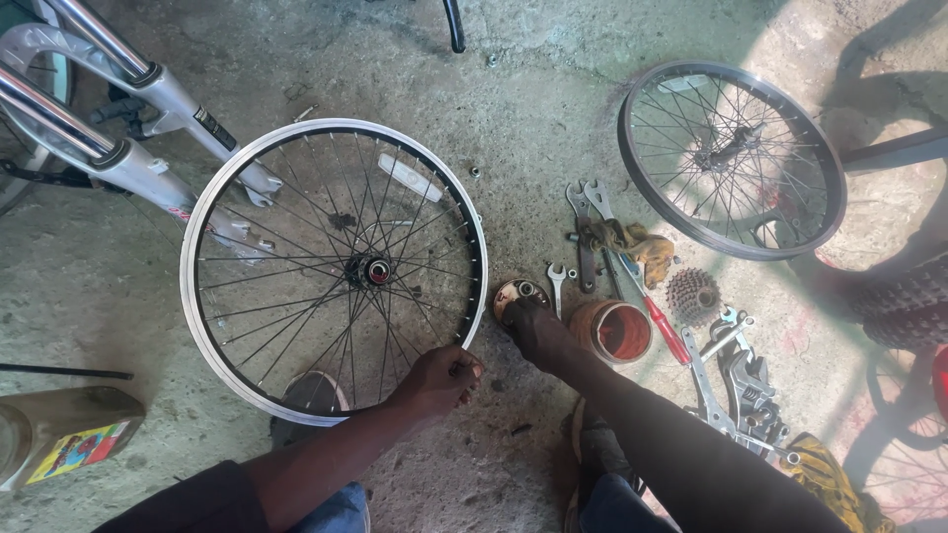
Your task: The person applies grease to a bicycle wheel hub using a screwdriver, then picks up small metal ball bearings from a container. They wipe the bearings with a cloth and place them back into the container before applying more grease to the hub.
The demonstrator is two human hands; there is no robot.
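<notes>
two hands: left hand fingers clenched on wheel rim, right hand fingers' state unclear over small tin

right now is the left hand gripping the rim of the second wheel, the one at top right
No, the left hand holds the rim of the near wheel beside the fork; the far wheel lies untouched.

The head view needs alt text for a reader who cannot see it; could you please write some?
Seen from above, a person's left hand grips the rim of a spoked bicycle wheel on a concrete floor, while the right hand reaches into a small round tin. Spanners, a red-handled screwdriver, a cassette and a second wheel lie nearby.
</notes>
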